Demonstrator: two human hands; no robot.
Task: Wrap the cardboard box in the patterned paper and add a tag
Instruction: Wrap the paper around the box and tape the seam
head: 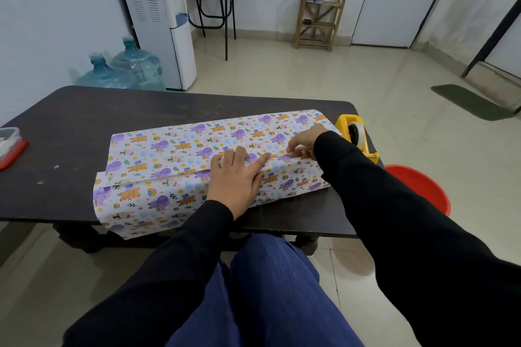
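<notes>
Both hands are on the top seam: left hand (236, 177) flat, fingers straight, pressing the paper (169, 149) over the hidden box mid-worktop (84, 121), right hand (303, 144) pinching the overlapping edge. Roughly halfway, I'd say: seam untaped, left end open, tape (355, 132) waiting, no tag in sight.

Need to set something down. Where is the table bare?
Bare: the patch between the red-lidded container and the patterned paper, and the far strip of table behind it. Crowded: the right half, by the tape dispenser, left hand and right hand.
</notes>
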